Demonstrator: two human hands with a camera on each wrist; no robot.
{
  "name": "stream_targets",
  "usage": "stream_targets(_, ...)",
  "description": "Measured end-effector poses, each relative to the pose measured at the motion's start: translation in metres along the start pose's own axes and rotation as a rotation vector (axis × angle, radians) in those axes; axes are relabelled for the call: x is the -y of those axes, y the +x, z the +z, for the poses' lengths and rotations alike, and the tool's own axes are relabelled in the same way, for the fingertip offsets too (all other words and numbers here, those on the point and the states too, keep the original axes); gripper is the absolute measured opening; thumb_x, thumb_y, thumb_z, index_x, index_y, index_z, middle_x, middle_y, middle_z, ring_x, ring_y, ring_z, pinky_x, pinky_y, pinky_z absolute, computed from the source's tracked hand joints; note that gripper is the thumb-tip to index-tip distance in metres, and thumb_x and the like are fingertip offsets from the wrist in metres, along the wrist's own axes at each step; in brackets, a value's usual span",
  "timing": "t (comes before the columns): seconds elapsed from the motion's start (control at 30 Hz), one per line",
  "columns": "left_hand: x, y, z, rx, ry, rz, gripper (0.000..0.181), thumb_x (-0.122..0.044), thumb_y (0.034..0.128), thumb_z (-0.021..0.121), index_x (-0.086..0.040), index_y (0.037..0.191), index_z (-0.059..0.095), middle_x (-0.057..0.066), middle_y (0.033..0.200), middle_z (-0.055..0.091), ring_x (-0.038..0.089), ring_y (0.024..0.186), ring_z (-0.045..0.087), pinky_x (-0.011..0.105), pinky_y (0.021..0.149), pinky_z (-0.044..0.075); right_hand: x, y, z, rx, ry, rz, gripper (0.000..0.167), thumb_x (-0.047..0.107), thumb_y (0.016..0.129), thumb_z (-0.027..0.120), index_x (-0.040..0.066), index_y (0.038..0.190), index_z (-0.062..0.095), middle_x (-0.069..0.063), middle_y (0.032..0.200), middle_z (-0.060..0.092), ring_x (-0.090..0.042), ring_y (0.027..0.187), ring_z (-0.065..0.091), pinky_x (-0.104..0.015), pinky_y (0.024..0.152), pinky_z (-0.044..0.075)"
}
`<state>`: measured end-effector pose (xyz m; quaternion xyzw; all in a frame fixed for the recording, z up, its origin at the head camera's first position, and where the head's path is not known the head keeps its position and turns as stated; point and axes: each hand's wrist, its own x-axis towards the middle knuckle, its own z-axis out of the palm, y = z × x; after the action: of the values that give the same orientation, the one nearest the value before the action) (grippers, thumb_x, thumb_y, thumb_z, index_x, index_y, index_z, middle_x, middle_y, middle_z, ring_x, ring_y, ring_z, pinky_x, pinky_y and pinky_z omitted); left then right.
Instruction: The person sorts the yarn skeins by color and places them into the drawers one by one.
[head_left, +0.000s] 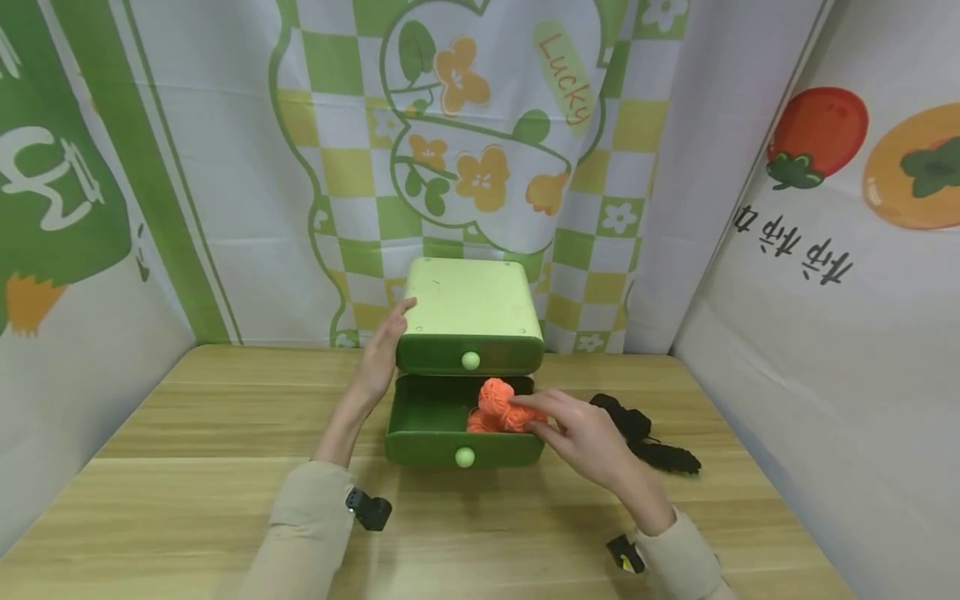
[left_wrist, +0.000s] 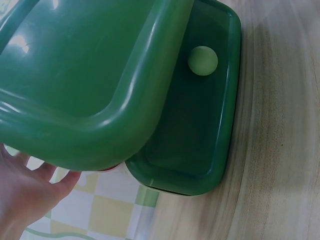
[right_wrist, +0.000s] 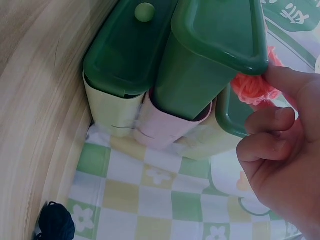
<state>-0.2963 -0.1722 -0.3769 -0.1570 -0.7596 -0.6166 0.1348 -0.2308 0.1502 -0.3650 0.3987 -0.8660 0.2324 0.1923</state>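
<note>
Beige sleeves come nearest the head camera, reaching over the table. Relaxed fingers of the left grip rest along the side of a small three-tier cabinet, grasping nothing. Thumb and finger of the right grip pinch orange yarn at the right end of the pulled-out middle drawer; how much of it they hold I can't fairly tell, since the hand hides part. Black yarn lies on the table to the right.

The yarn stands above the drawer's rim, so I'd judge jamming the likeliest trouble: pushed in like that, the drawer could catch it under the tier above. A loose strand might snag on the rim, and a hard tug could shift the cabinet if the left side weren't steadied.
</note>
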Motion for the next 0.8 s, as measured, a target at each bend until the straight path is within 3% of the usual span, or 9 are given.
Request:
stream_targets(0.2,-0.006,-0.002,0.001,0.005,-0.020,-0.006,0.053,-0.043,0.1084,0.025,-0.023,0.157,0.028,0.003,0.166,0.018,0.030,0.154,0.009,0.062,0.122,0.008,0.000,0.000,0.002,0.021,0.016,0.012,0.036,0.019,0.092,0.071,0.029,0.127,0.066,0.012,0.110,0.069,0.000,0.064,0.049,-0.017,0.058,0.046)
stream_targets(0.43,-0.033,-0.012,0.002,0.029,-0.025,-0.025,0.053,-0.034,0.1089,0.024,-0.013,0.158,0.025,0.010,0.167,0.014,0.034,0.154,0.007,0.063,0.122,0.006,0.000,0.000,0.003,0.052,0.047,0.025,0.034,0.020,0.096,0.066,0.027,0.130,0.065,0.012,0.109,0.068,0.000,0.066,0.049,-0.018,0.061,0.046)
stream_targets(0.7,-0.006,-0.003,0.001,0.006,-0.009,-0.017,0.053,-0.046,0.1078,0.025,-0.026,0.157,0.028,0.000,0.166,0.018,0.028,0.154,0.009,0.062,0.122,0.008,0.001,0.002,0.000,0.100,0.061,0.061,0.035,0.029,0.097,0.064,0.026,0.132,0.063,0.012,0.112,0.067,0.001,0.060,0.041,-0.018,0.056,0.041)
stream_targets(0.8,-0.004,-0.002,0.001,0.008,-0.011,-0.018,0.053,-0.045,0.1080,0.025,-0.026,0.157,0.028,-0.001,0.166,0.017,0.028,0.154,0.009,0.063,0.122,0.007,0.000,0.001,0.000,0.098,0.066,0.069,0.035,0.032,0.096,0.066,0.026,0.131,0.064,0.012,0.112,0.067,0.001,0.059,0.040,-0.018,0.055,0.040)
